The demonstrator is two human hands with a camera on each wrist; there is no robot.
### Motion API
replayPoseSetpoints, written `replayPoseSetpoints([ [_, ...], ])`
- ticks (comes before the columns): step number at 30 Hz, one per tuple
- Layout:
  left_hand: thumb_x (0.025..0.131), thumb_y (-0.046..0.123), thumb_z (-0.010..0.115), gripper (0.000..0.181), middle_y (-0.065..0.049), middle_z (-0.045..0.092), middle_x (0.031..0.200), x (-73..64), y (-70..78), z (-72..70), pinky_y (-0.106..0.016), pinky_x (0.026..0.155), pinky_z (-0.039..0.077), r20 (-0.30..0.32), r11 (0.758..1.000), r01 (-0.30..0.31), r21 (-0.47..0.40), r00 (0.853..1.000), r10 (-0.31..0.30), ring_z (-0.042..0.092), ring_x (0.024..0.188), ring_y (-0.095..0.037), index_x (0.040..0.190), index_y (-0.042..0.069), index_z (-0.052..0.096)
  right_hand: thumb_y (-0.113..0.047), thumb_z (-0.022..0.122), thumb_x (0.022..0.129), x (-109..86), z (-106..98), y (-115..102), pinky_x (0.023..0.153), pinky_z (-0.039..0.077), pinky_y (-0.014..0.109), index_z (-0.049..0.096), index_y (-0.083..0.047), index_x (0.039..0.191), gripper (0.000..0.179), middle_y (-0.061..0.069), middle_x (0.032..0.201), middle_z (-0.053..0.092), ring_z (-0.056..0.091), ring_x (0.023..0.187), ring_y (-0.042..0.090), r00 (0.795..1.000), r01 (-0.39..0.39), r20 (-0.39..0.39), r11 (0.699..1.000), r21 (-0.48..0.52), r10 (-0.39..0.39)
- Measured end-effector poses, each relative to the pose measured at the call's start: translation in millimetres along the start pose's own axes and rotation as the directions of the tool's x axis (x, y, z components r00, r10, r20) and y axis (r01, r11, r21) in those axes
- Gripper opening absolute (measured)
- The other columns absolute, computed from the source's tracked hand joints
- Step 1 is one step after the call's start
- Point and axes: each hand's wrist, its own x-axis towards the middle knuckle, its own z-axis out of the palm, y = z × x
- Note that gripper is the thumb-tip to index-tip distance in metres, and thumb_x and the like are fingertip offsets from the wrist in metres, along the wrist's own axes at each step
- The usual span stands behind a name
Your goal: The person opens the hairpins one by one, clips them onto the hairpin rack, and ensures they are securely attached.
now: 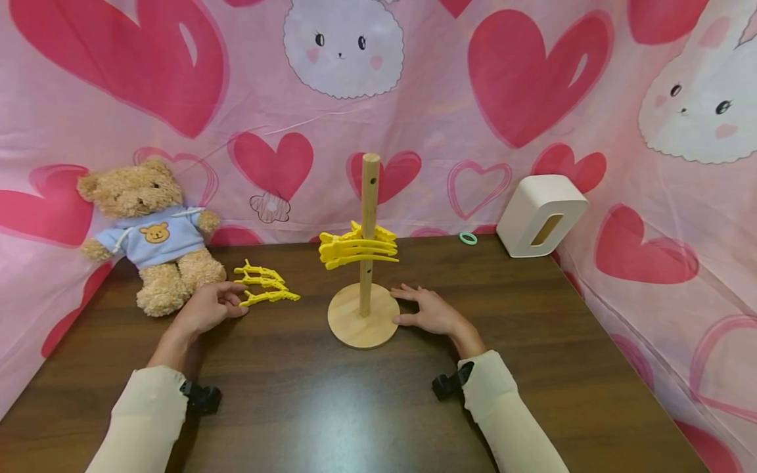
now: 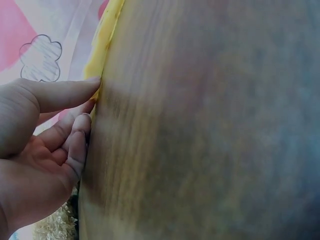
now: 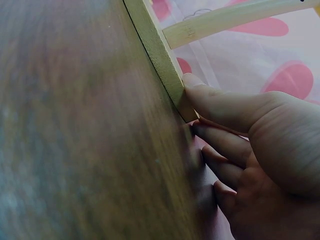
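Note:
My left hand is at the left end of the nearest yellow hair clip, its thumb and index finger pinching that end. Two similar yellow clips lie just behind it on the table. In the left wrist view the fingertips meet at the yellow clip. A wooden stand with a round base and upright pole stands in the middle. Several yellow clips sit around the pole, partway up. My right hand touches the base's right rim with extended fingers; its thumb rests against the edge.
A teddy bear in a light blue top sits at the back left, close behind my left hand. A white box with a slot stands at the back right. Near it lies a small mint-green ring. A pink heart-patterned cloth hangs behind the brown table.

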Motion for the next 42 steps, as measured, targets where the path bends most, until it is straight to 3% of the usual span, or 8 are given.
replayPoseSetpoints([
  [9,0.086,0.007,0.078,0.045,-0.01,0.064,0.09,2.5,-0.7,2.2,-0.028,0.067,0.045,0.013,0.999,-0.022,0.033,1.0,0.022,0.056,0.079,-0.02,0.124,-0.012,0.062,-0.03,0.074,0.094,-0.9,0,0,0.118,0.008,0.064,0.051,-0.012,0.15,0.063,0.018,0.159,0.035,0.017,0.147,0.052,1.0,0.0,0.002,1.0,-0.007,0.0],
  [16,0.088,0.015,0.08,0.047,-0.023,0.066,0.111,1.7,3.9,1.4,-0.035,0.075,0.049,0.023,0.998,-0.046,0.038,0.999,0.046,0.061,0.091,-0.026,0.125,-0.01,0.062,-0.03,0.074,0.094,-0.2,0,1,0.118,0.007,0.064,0.051,-0.012,0.15,0.063,0.017,0.159,0.035,0.016,0.147,0.052,1.0,-0.007,0.0,1.0,-0.009,0.007],
  [21,0.09,0.018,0.078,0.048,-0.025,0.068,0.116,2.3,5.5,1.1,-0.036,0.078,0.051,0.007,0.997,-0.062,0.042,0.998,0.062,0.065,0.096,-0.03,0.126,-0.009,0.062,-0.031,0.074,0.094,1.2,0,3,0.118,0.007,0.064,0.051,-0.013,0.151,0.064,0.016,0.16,0.034,0.015,0.148,0.051,1.0,-0.018,0.005,1.0,-0.009,0.018],
  [27,0.091,0.029,0.079,0.051,-0.018,0.07,0.107,1.6,10.8,0.6,-0.037,0.081,0.048,-0.038,0.998,-0.046,0.047,0.998,0.048,0.064,0.095,-0.027,0.127,-0.005,0.064,-0.029,0.074,0.094,1.3,-1,3,0.118,0.008,0.065,0.051,-0.013,0.15,0.063,0.017,0.16,0.034,0.017,0.147,0.052,1.0,-0.006,-0.001,1.0,-0.013,0.006],
  [32,0.09,0.028,0.079,0.049,-0.014,0.069,0.1,0.4,15.2,1.7,-0.025,0.076,0.049,-0.109,0.998,-0.054,-0.024,0.993,0.051,0.062,0.089,-0.02,0.125,-0.004,0.066,-0.029,0.074,0.094,1.0,-1,2,0.117,0.009,0.066,0.051,-0.012,0.15,0.063,0.018,0.16,0.034,0.017,0.147,0.052,1.0,0.0,0.001,1.0,-0.013,0.0],
  [36,0.092,0.023,0.078,0.045,-0.015,0.066,0.102,0.0,16.9,3.3,-0.017,0.071,0.049,-0.169,0.992,-0.088,-0.089,0.983,0.072,0.06,0.086,-0.012,0.125,-0.005,0.066,-0.028,0.074,0.094,0.9,-1,1,0.117,0.009,0.066,0.05,-0.012,0.151,0.063,0.017,0.16,0.033,0.016,0.147,0.052,1.0,-0.006,0.001,1.0,-0.011,0.006],
  [42,0.094,0.023,0.076,0.045,-0.022,0.065,0.115,-0.4,21.6,5.8,-0.013,0.074,0.047,-0.228,0.985,-0.12,-0.125,0.97,0.089,0.059,0.089,-0.006,0.128,-0.004,0.065,-0.028,0.074,0.094,0.9,0,1,0.117,0.009,0.065,0.05,-0.013,0.151,0.063,0.017,0.16,0.033,0.017,0.148,0.051,1.0,-0.014,0.001,1.0,-0.01,0.014],
])
